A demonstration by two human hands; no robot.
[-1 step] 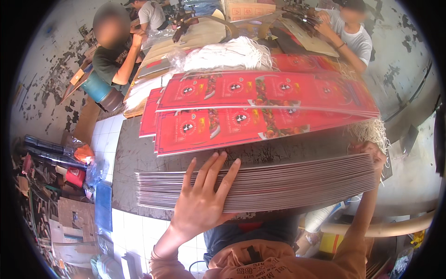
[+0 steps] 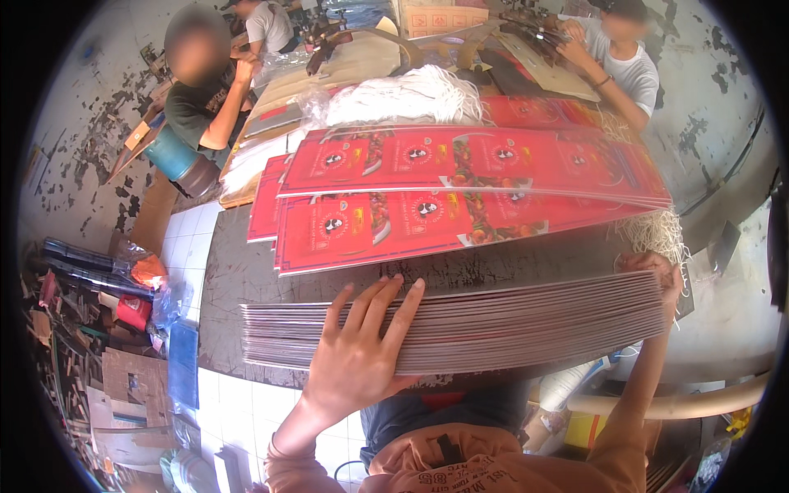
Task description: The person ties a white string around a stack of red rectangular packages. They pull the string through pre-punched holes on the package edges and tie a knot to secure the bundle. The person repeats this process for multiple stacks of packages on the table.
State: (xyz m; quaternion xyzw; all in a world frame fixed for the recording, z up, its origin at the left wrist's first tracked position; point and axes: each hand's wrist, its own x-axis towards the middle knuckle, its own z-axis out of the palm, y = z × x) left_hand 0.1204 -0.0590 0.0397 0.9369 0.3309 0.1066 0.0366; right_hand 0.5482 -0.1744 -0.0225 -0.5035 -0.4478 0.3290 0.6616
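While both hands steady a tall pile, these notes cover the single head view.

Head view, pile: thick stack of flat sheets [image 2: 509,324], grey edges toward the camera, standing on a dark worktop [image 2: 238,279]; it lies directly under the left fingertips and runs out to the right fingers.

Left hand [image 2: 357,361]: palm flat against the near face of the stack, fingers [image 2: 386,308] spread apart and reaching up over the top edge; pressing, not clamped round anything.

Right hand [image 2: 657,275]: at the far right end of the stack, fingers curled over the top corner; how tightly they close I cannot tell, the hand is partly hidden.

Beyond the fingertips: fanned red printed sheets [image 2: 460,185] lie just past the stack, overlapping each other; a bundle of white cord [image 2: 411,94] further off.

Others: two people seated at the far side, their hands on their own work, well apart from the stack.

Risk, slip: sheets look smooth; with only a flat palm at the front, the upper layers could slide sideways and fan out.

Risk, edge: the near side of the stack sits close to the worktop's edge; a push toward the body could tip sheets to the floor.

Risk, snag: loose cord ends near the right fingers could catch in the corner.
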